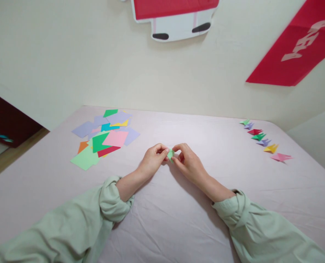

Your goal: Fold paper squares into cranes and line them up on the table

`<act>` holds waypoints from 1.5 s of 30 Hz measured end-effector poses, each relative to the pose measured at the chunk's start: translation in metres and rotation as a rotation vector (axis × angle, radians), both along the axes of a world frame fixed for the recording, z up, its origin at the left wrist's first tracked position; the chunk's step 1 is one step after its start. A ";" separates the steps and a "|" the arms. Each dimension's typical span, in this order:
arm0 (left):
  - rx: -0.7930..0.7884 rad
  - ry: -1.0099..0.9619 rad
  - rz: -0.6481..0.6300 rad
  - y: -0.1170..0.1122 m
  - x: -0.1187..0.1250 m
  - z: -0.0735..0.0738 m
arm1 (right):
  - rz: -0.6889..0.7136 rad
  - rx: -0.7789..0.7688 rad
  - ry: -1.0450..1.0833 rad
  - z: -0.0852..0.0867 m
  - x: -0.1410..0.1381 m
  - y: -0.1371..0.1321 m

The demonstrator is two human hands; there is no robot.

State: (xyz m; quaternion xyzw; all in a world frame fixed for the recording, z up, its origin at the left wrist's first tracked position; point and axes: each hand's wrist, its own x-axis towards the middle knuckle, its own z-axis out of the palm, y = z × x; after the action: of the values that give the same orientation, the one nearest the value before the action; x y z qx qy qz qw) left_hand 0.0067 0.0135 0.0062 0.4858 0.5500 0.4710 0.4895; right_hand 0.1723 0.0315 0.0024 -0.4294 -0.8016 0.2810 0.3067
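Observation:
A small folded piece of light green paper [170, 155] is held between my two hands over the middle of the table. My left hand [155, 157] pinches its left edge between thumb and fingers. On the opposite side, the thumb and index finger of my right hand [188, 161] are closed on the paper's right edge. The fingers partly cover the paper, so its full shape is hidden.
Loose coloured paper squares [114, 138] lie in an overlapping pile at the left. Several folded paper figures [271, 148] form a slanting row at the right. A pale pink cloth [195, 230] covers the table, which meets a wall at the back.

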 end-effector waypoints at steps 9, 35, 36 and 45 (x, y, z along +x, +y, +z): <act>-0.004 -0.072 -0.017 0.001 0.000 0.001 | 0.028 0.112 -0.032 0.003 -0.001 -0.002; 0.079 -0.075 -0.059 0.001 0.002 -0.008 | 0.003 0.040 -0.059 0.004 -0.001 -0.001; 0.080 -0.061 -0.067 0.001 0.001 -0.008 | 0.004 0.036 -0.054 0.003 -0.001 -0.001; 0.060 -0.015 -0.056 0.002 0.000 -0.007 | 0.005 0.016 0.018 0.000 -0.002 0.000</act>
State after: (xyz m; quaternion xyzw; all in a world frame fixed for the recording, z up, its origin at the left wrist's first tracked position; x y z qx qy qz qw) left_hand 0.0071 0.0151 -0.0012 0.5119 0.5179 0.4770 0.4921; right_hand 0.1703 0.0313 0.0021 -0.4221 -0.8022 0.2792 0.3168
